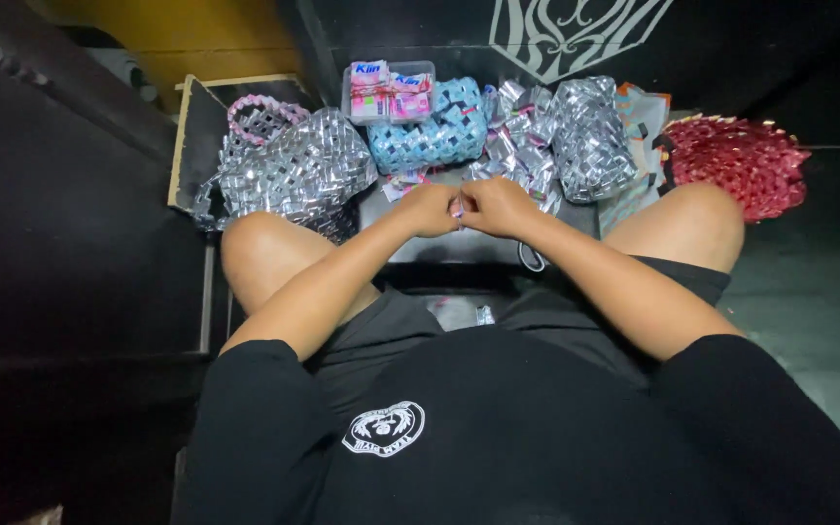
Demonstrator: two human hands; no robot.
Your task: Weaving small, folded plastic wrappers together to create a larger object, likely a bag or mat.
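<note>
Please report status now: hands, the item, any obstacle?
Left hand and right hand together, pinching a small foil strip. Woven foil bags just beyond. Nothing between.

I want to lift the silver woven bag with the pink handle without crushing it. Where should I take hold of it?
Grip the pink handle, coming from above. It arches up clear of the silver woven bag at its far end, with an open loop for fingers. The body looks soft and crinkled, so squeezing its sides would probably dent it.

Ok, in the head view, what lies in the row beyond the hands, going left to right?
Silver woven bag with pink handle → clear box of pink packets → blue woven pouch → silver woven bag → red woven piece.
</note>
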